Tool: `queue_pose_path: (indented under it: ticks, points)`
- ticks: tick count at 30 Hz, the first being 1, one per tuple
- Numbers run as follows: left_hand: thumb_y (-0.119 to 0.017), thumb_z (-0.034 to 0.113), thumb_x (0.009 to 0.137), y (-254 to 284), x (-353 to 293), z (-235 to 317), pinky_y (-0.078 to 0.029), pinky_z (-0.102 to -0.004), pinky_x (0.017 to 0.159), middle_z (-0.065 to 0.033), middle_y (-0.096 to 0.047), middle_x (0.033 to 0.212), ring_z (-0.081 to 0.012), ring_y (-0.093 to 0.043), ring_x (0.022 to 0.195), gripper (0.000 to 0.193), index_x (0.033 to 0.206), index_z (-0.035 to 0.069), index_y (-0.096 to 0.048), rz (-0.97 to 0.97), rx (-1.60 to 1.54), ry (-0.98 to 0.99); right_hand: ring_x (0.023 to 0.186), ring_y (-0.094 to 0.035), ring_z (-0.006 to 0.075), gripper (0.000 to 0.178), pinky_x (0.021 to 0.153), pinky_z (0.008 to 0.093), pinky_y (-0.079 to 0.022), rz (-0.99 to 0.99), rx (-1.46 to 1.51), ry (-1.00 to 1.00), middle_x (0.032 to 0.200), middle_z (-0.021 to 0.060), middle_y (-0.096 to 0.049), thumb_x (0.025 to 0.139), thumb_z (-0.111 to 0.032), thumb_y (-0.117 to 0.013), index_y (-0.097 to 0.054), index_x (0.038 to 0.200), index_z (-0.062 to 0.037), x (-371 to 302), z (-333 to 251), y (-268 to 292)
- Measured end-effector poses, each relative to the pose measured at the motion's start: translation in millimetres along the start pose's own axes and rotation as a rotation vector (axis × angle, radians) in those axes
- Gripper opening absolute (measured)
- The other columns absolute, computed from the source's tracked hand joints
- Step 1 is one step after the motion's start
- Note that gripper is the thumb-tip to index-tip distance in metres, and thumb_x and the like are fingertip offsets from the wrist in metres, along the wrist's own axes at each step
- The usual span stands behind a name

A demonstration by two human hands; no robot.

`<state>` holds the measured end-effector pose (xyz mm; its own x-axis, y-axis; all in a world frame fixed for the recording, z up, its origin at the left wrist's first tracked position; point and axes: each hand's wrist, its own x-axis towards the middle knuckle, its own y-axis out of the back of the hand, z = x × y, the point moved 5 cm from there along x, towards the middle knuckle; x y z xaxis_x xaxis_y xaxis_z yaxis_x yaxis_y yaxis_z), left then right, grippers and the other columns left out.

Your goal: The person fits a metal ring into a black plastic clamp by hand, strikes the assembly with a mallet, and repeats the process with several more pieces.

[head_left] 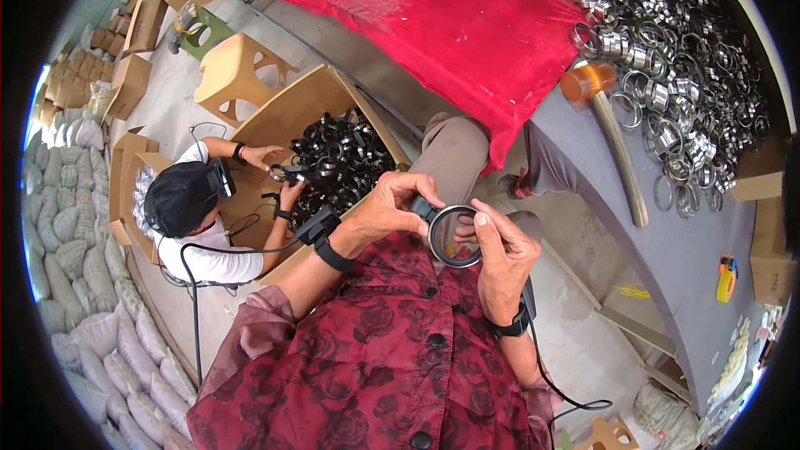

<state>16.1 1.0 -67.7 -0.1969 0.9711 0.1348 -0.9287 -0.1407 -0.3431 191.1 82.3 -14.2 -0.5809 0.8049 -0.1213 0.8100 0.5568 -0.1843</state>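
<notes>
In front of my body I hold a black ring with a silver metal inner band (454, 263), tilted so that its opening faces up toward me. My left hand (390, 207) pinches the short black block on the ring's left side between thumb and fingers. Thumb and fingers of my right hand (505, 260) grip the opposite edge. Both wrists wear black straps with cables. A hammer with an orange head (587, 82) and a wooden handle lies on the grey tabletop (575, 142), to the right and beyond my hands.
Loose shiny metal rings (692, 75) are heaped at the far right. Red cloth (442, 33) covers the far table. At left, a person (187, 208) handles a ring over a cardboard box of black ring parts (346, 150). A small yellow tool (727, 279) lies right; sacks (83, 250) line the left.
</notes>
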Motion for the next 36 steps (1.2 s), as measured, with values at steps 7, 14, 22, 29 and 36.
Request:
queue_pose_path:
  ticks: [7,14,22,29,36]
  points:
    - [-0.094,0.022,0.068,-3.1,0.1,5.2,-0.047,-0.023,0.069,-0.0016,-0.061,0.09,-0.0096,-0.059,0.085,0.044,0.098,0.001,-0.069,0.059,0.043,0.028,0.077,-0.07,0.013,0.023,0.068,0.0261,-0.059,0.052,-0.033,0.03,0.091,0.0101,-0.072,0.099,-0.006,-0.065,-0.071,0.117,0.0069,1.1,2.4,-2.8]
    - [-0.092,0.032,0.067,-10.0,-1.8,8.6,-0.033,-0.027,0.07,0.0004,-0.054,0.079,-0.0112,-0.047,0.076,0.043,0.087,0.006,-0.066,0.145,-0.003,0.117,0.073,-0.067,0.0103,0.02,0.064,0.0239,-0.055,0.05,-0.122,0.052,0.086,0.0076,-0.072,0.099,-0.006,-0.064,-0.072,0.114,0.0048,1.5,2.6,-3.8]
    - [-0.09,0.025,0.067,-9.1,0.7,2.6,-0.036,-0.0275,0.073,-0.0024,-0.058,0.082,-0.0129,-0.051,0.08,0.039,0.089,0.006,-0.065,0.109,-0.056,0.135,0.074,-0.067,0.0107,0.023,0.067,0.0247,-0.056,0.046,-0.04,0.033,0.086,0.0085,-0.072,0.099,-0.008,-0.065,-0.07,0.116,0.0058,4.5,0.4,-3.0]
    - [-0.089,0.019,0.069,-4.7,2.8,6.7,-0.042,-0.029,0.082,-0.0059,-0.061,0.093,-0.0152,-0.057,0.089,0.038,0.095,0.006,-0.064,0.173,-0.085,0.074,0.093,-0.07,0.0189,0.052,0.081,0.0317,-0.059,-0.169,0.164,0.04,0.108,0.0164,-0.069,0.097,-0.007,-0.068,-0.047,0.142,0.0066,0.1,6.8,-7.5]
    - [-0.088,0.011,0.072,-3.3,4.9,13.3,-0.043,-0.0258,0.083,-0.0016,-0.059,0.096,-0.0106,-0.055,0.09,0.036,0.099,0.004,-0.066,0.235,-0.055,-0.006,0.102,-0.071,0.0269,0.045,0.09,0.0386,-0.061,-0.185,0.267,-0.144,0.114,0.0219,-0.067,0.097,0.0,-0.065,-0.044,0.136,0.0108,-9.3,14.2,-9.8]
